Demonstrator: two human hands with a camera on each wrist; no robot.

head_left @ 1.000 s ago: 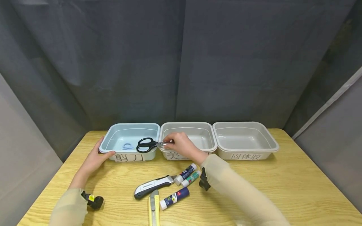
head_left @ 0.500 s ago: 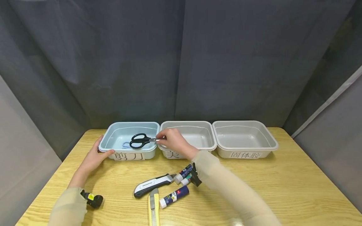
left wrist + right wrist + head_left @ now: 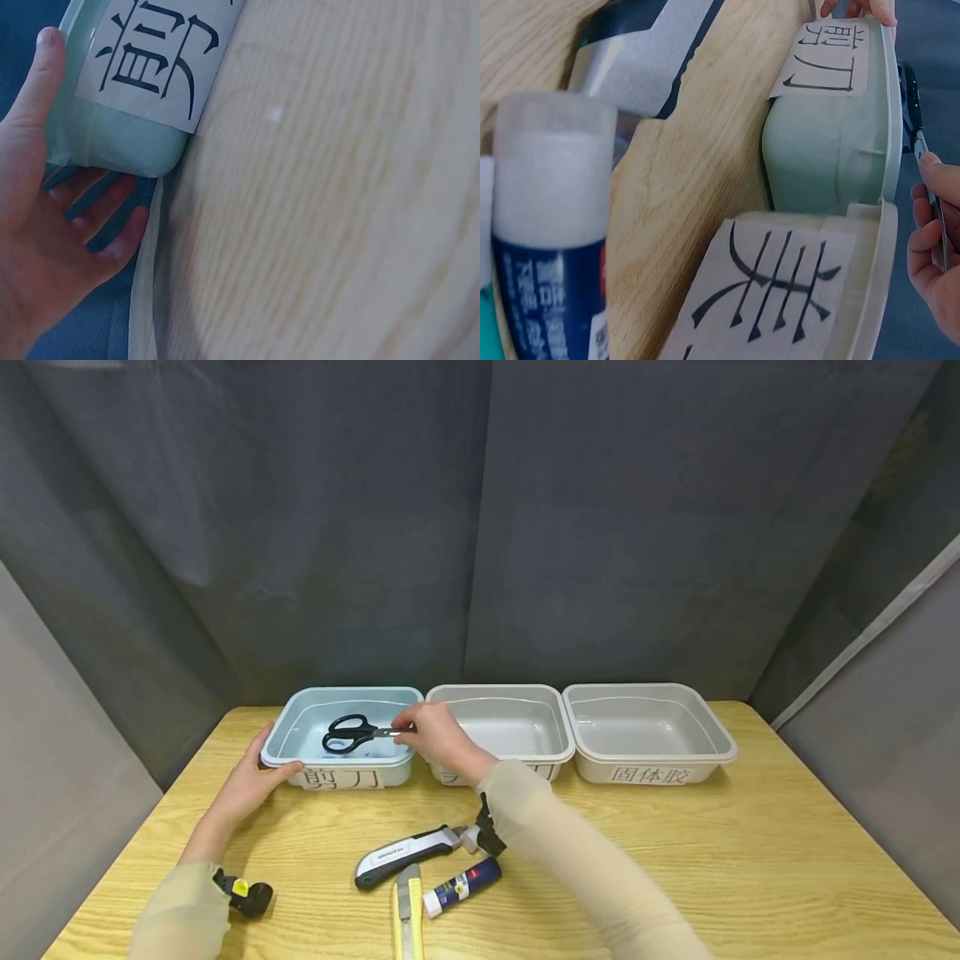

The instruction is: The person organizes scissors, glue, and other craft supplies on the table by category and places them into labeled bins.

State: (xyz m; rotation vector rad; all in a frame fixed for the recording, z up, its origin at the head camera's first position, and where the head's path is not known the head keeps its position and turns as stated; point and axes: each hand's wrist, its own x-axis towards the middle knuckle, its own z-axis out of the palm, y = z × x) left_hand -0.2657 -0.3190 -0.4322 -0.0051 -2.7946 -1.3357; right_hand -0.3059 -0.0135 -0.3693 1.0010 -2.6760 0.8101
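Observation:
My right hand [image 3: 438, 732] pinches the blades of black-handled scissors [image 3: 348, 735], handles pointing left, over the light blue bin [image 3: 300, 697]. Seen from the right wrist, the scissors [image 3: 910, 105] stand above the bin's rim, with the right hand [image 3: 937, 225] on the blades. My left hand [image 3: 251, 774] holds the bin's left front corner. Up close in the left wrist view, the left hand [image 3: 45, 225] has its thumb along the front and its fingers round the end of the bin [image 3: 127, 142]. A blue item inside the bin is mostly hidden by the scissors.
Two grey bins, a middle one [image 3: 558, 702] and a right one [image 3: 720, 743], stand in the row. Before them lie a black-and-white utility knife [image 3: 405, 853], a yellow utility knife [image 3: 408, 910] and a blue glue stick [image 3: 462, 887]. Another glue stick [image 3: 551, 225] is partly behind my right wrist.
My right hand has moved left with the scissors, from the middle bin's front edge to over the light blue bin. The left hand stays at its corner.

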